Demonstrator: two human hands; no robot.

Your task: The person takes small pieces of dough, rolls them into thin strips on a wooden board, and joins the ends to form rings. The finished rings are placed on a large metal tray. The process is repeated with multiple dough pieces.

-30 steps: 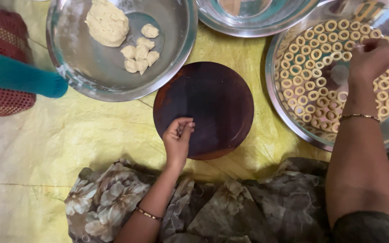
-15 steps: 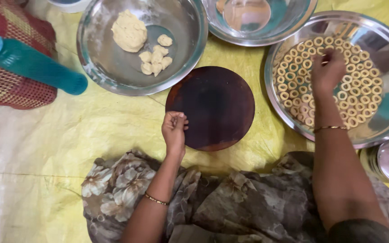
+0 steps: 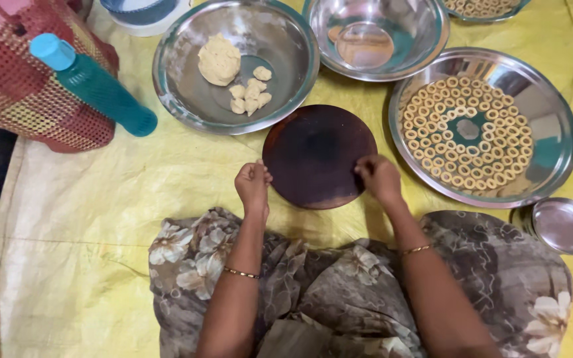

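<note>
Both hands sit at the near rim of the round dark wooden board (image 3: 319,156), which lies on the yellow cloth (image 3: 101,199). The left hand (image 3: 253,185) is at the board's left edge, fingers pinched together, apparently on a small bit of dough; the contents cannot be confirmed. The right hand (image 3: 379,178) is loosely curled at the right edge, holding nothing visible. Behind the board, a steel bowl (image 3: 174,86) contains 1 dough lump (image 3: 219,59) and several small dough pieces (image 3: 250,96). To the right, a steel plate (image 3: 558,132) carries many finished dough rings (image 3: 469,132). Judged step: shaping a piece. The next move calls for rolling it thin on the board.
</note>
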